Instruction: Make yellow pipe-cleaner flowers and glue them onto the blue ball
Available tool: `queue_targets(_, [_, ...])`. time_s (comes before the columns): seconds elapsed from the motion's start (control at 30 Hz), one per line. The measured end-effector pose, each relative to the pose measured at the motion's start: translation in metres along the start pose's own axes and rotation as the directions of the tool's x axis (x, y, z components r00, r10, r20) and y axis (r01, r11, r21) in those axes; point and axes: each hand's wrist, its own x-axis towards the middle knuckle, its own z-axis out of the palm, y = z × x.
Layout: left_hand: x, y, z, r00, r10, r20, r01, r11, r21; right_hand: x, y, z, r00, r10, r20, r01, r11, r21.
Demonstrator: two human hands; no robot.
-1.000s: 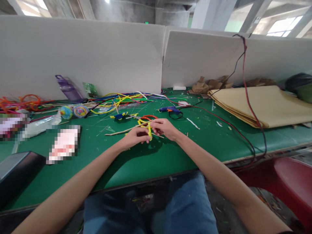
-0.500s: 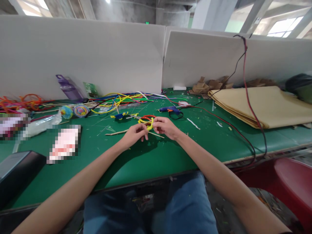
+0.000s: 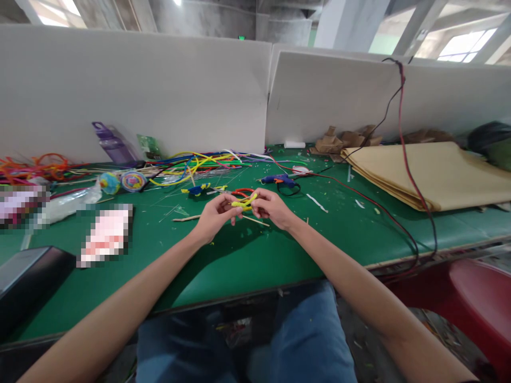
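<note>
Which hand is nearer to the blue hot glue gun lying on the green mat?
Right. The right hand sits just in front of the blue hot glue gun, pinching a yellow pipe cleaner; the left hand is farther off, to the left.

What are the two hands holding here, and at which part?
A yellow pipe cleaner, pinched between both hands above the green table: the left hand grips its left end, the right hand its right end.

The yellow pipe cleaner (image 3: 244, 202) looks fuzzy and matt, the green table mat (image 3: 255, 255) smooth with a slight sheen, the tan paper sheets (image 3: 439, 173) matt, the purple bottle (image 3: 114, 144) clear plastic.
</note>
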Motion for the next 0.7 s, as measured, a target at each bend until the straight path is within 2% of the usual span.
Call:
queue_targets(0.2, [0.0, 0.0, 0.0, 1.0, 0.003, -0.005, -0.003, 0.998, 0.062, -0.002, -0.002, 0.002, 0.999, -0.018, 0.032, 0.019, 0.999, -0.029])
queue_targets(0.37, [-0.001, 0.001, -0.001, 1.0, 0.007, 0.029, -0.009, 0.997, 0.079, -0.005, -0.006, 0.005, 0.989, -0.063, 0.136, 0.079, 0.991, -0.11])
queue_targets(0.57, [-0.001, 0.001, 0.0, 0.999, -0.043, 0.006, 0.041, 0.989, 0.146, -0.005, -0.004, 0.008, 0.985, -0.163, 0.049, 0.17, 0.962, -0.216])
queue_targets(0.7, [-0.001, -0.001, -0.002, 1.0, -0.022, 0.001, 0.021, 0.978, 0.209, -0.006, -0.004, 0.011, 0.981, -0.192, 0.019, 0.191, 0.947, -0.259])
